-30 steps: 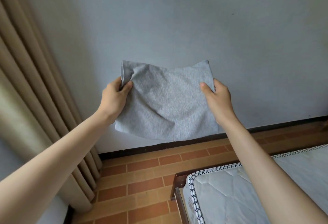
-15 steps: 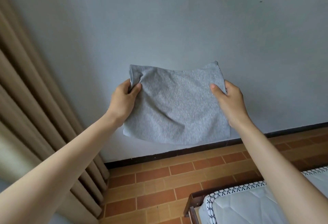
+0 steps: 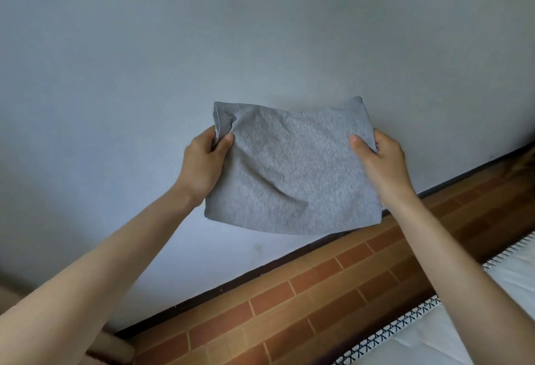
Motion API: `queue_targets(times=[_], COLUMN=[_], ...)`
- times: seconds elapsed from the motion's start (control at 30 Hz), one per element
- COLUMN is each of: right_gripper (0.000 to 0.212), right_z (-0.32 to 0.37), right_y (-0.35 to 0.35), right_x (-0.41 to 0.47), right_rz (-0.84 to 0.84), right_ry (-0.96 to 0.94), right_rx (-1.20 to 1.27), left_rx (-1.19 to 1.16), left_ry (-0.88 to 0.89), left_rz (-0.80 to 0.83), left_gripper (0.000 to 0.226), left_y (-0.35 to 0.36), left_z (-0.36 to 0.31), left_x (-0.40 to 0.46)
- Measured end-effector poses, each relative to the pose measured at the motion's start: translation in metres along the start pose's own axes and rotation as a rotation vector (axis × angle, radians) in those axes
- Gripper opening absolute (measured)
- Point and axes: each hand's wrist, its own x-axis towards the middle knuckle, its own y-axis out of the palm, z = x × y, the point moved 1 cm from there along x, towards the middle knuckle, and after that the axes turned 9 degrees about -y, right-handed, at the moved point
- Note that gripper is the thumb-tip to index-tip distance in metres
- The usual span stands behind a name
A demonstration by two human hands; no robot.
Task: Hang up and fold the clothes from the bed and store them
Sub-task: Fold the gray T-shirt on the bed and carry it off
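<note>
1. Folded grey marl knit garment (image 3: 292,170): a soft, roughly square bundle that I hold up in the air at arm's length, in front of the wall. Its upper edge sags a little between my hands and a crease runs across its lower half.
2. My left hand (image 3: 202,165): pinches the garment's left edge near the top corner, thumb on the near face, fingers curled behind the cloth.
3. My right hand (image 3: 382,162): grips the garment's right edge, thumb pressed on the near face, fingers wrapped behind. The two hands are apart, one at each side of the bundle.
4. Plain pale blue-grey painted wall (image 3: 260,32): fills the far part of the scene, with a dark skirting strip (image 3: 260,270) along its foot.
5. Terracotta brick-pattern tiled floor (image 3: 289,306): below the wall, near right.
6. White quilted mattress with black-and-white patterned edging (image 3: 451,333): its corner shows at the near right, below my right forearm and well apart from the garment.
7. Beige curtain hem (image 3: 113,348): at the near left, on the floor.
</note>
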Motion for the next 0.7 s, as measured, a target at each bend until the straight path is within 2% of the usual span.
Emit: queue_targets(times=[0.17, 0.43, 0.57, 0.7], right_gripper=[0.039, 0.031, 0.016, 0.013], right_z=[-0.043, -0.109, -0.122, -0.122], right_y=[-0.04, -0.078, -0.086, -0.111], right_x=[0.025, 0.078, 0.115, 0.127], right_rz=[-0.156, -0.464, -0.569, -0.696], right_ry=[0.071, 0.181, 0.267, 0.342], right_rx=[-0.114, -0.323, -0.417, -0.526], left_rx=[0.003, -0.04, -0.031, -0.023], left_ry=[0.078, 0.174, 0.278, 0.385], left_rz=[0.182, 0.507, 0.602, 0.712], left_gripper=[0.031, 0.025, 0.025, 0.039], left_y=[0.089, 0.228, 0.292, 0.359], left_z=[-0.018, -0.035, -0.053, -0.079], left_x=[0.062, 0.167, 0.215, 0.23])
